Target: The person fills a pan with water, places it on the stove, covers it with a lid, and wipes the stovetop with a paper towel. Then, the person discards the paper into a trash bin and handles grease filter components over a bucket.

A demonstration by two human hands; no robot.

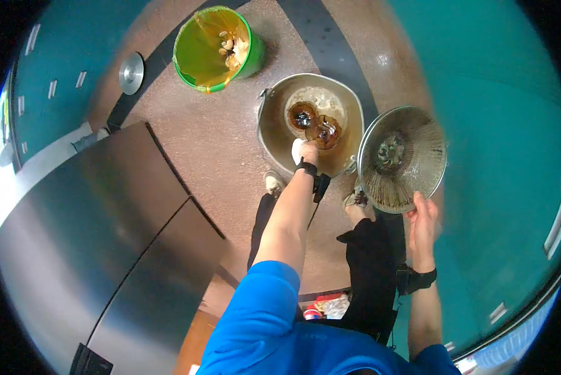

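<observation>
My left hand point(308, 152) reaches down into a wide metal pail point(273, 134), its fingers closed and mostly hidden by the wrist. Something white point(297, 150) shows at the left side of this hand; its kind I cannot tell. Just beyond the fingers are two round amber glass bowls, one nearer point(323, 132) and one farther point(302, 115), over a pale, cloudy patch in the pail. My right hand point(422, 215) grips the near rim of a second, tilted metal pail point(424, 150). Its inner wall is streaked, and grey-green residue point(391, 150) lies at its bottom.
A green bin point(255, 53) with a yellowish liner and scraps stands at the upper left. Beside it, a round metal disc point(131, 73) is near the wall. A steel cabinet point(105, 244) fills the lower left. A teal wall point(499, 156) runs along the right.
</observation>
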